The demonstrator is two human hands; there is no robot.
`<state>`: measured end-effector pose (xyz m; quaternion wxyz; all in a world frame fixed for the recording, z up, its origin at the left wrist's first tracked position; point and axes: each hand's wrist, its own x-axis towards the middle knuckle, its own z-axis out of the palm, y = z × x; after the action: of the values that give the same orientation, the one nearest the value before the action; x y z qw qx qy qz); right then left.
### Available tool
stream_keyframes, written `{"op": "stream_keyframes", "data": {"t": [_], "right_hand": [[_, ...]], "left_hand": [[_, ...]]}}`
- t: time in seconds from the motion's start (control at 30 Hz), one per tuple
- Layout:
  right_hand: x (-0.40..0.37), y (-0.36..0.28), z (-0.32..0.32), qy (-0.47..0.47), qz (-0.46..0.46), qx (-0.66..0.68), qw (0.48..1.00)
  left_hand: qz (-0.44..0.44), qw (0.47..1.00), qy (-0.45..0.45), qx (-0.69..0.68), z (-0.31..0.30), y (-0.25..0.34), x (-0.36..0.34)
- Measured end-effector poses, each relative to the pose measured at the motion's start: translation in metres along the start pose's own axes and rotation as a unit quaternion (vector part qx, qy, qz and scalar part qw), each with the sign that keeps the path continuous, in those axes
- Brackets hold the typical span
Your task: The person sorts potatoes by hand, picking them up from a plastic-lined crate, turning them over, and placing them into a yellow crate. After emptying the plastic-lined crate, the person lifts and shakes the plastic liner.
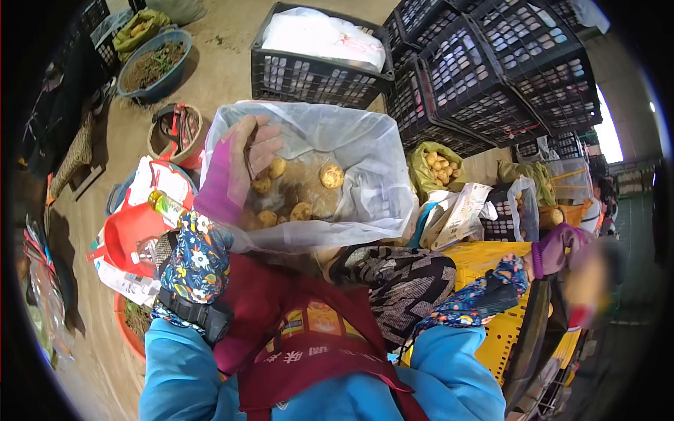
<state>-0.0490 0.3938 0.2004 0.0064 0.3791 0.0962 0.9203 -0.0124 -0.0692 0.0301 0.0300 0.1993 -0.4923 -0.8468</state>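
Observation:
My left hand [261,147], with a purple cuff, is over the left side of a crate lined with clear plastic [372,133]. Its fingers are apart and hold nothing. Inside the liner lie several potatoes [331,176] with loose soil around them. At the far right, beside a yellow perforated crate [505,344], is my right hand [562,247] in purple fabric. Its fingers are blurred and partly hidden, so what they hold, if anything, does not show.
Black crates [463,77] are stacked at the back right, beside a green sack of potatoes [437,167]. Another black crate [309,81] holds a white bag. On the left are a red dustpan [132,235], a basket [189,144] and a blue basin [158,88]. A blurred shape stands at right.

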Motion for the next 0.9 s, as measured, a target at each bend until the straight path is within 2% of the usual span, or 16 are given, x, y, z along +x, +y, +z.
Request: {"op": "stream_keyframes", "data": {"t": [0.03, 0.1, 0.17, 0.2, 0.23, 0.3, 0.37, 0.4, 0.43, 0.53, 0.63, 0.7, 0.77, 0.8, 0.87, 0.9], "right_hand": [[0.004, 0.007, -0.006, 0.035, 0.015, -0.046, 0.998], [0.008, 0.024, -0.036, 0.098, 0.115, -0.119, 0.981], [-0.006, 0.056, -0.108, 0.168, 0.246, -0.177, 0.938], [-0.02, 0.075, -0.15, 0.193, 0.406, -0.195, 0.871], [-0.053, 0.087, -0.208, 0.121, 0.473, -0.467, 0.738], [-0.111, 0.142, -0.284, -0.083, 0.561, -0.606, 0.558], [-0.186, 0.181, -0.333, -0.164, 0.72, -0.599, 0.31], [-0.23, 0.168, -0.374, -0.45, 0.598, -0.61, 0.261], [-0.234, 0.194, -0.371, -0.494, 0.695, -0.513, 0.098], [-0.32, 0.185, -0.43, -0.619, 0.608, -0.495, 0.037], [-0.355, 0.174, -0.463, -0.622, 0.592, -0.51, 0.054], [-0.316, 0.174, -0.439, -0.536, 0.656, -0.525, 0.086], [-0.269, 0.198, -0.408, -0.463, 0.738, -0.491, 0.002], [-0.272, 0.182, -0.42, -0.294, 0.778, -0.533, 0.152], [-0.262, 0.152, -0.431, 0.077, 0.724, -0.537, 0.426], [-0.243, 0.147, -0.421, 0.164, 0.706, -0.487, 0.487]], "left_hand": [[-0.001, 1.0, -0.002, -0.003, -0.001, 0.001, 0.0], [-0.006, 1.0, 0.007, -0.012, 0.002, 0.005, -0.004], [0.01, 1.0, -0.005, -0.025, -0.003, 0.002, 0.0], [0.018, 0.999, -0.013, -0.033, -0.007, 0.0, 0.002], [0.014, 0.999, -0.002, -0.043, -0.006, 0.001, 0.005], [0.01, 0.999, 0.014, -0.034, -0.004, 0.005, 0.006], [0.024, 0.999, 0.023, -0.011, -0.002, 0.012, 0.007], [0.019, 0.999, 0.028, -0.019, -0.003, 0.013, 0.01], [0.013, 0.999, 0.032, -0.026, -0.005, 0.014, 0.014], [0.002, 0.997, 0.06, -0.043, -0.002, 0.022, 0.019], [-0.015, 0.997, 0.06, -0.044, -0.002, 0.025, 0.023], [-0.007, 0.997, 0.047, -0.052, 0.0, 0.023, 0.023], [0.002, 0.997, 0.04, -0.06, 0.001, 0.021, 0.022], [0.007, 0.997, 0.041, -0.066, 0.001, 0.018, 0.022], [0.006, 0.995, 0.054, -0.081, 0.002, 0.005, 0.022], [0.0, 0.994, 0.064, -0.089, 0.001, -0.007, 0.023]]}}
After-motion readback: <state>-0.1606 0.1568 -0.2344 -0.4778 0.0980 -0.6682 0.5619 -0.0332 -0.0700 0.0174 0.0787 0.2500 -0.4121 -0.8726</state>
